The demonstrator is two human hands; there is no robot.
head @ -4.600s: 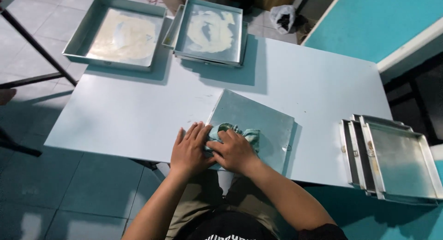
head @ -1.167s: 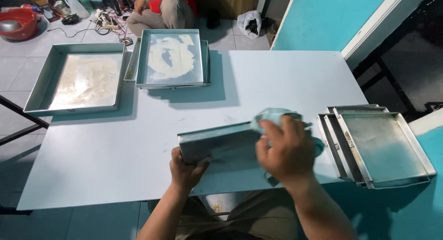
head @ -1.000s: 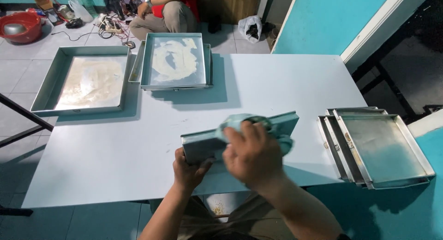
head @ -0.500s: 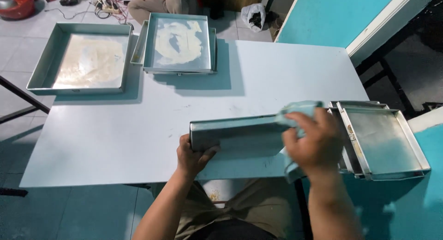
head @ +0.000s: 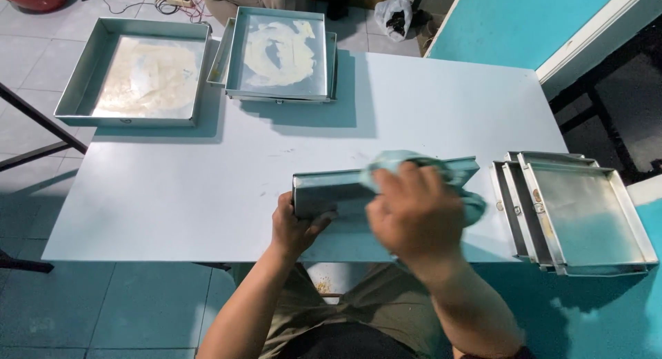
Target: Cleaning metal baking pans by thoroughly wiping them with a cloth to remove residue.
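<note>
**Cloth swept back along the tilted tray**

Compared with half a second ago, the right hand (head: 414, 214) has come back leftward from the tray's far end to about its middle, carrying the pale green cloth (head: 386, 167) with it, while the left hand (head: 295, 226) has kept its place at the near left corner.

Head view: the metal baking tray (head: 324, 193) stands tilted on its long edge on the white table (head: 207, 186), its rim facing the camera. The left hand's fingers are wrapped around the lower left corner, thumb on the wall, clamped firmly on the tray. The right hand's fingers are curled over the cloth, pressing it against the tray's surface; the cloth bunches out beyond the fingertips toward the top rim and to the right of the knuckles. The tray thus lies directly under and ahead of the right fingers, and inside the left hand's grasp.

To wipe well, I judge that the left hand should keep the tray braced so it does not slide on the smooth tabletop, while the right hand keeps flat, even pressure and runs the cloth fully into corners and along the walls.

To the right of the right fingers, just beside the tray's end, sits a stack of clean trays (head: 586, 214). Well beyond both hands, two trays with pale residue (head: 276, 48) rest at the table's far edge.
</note>
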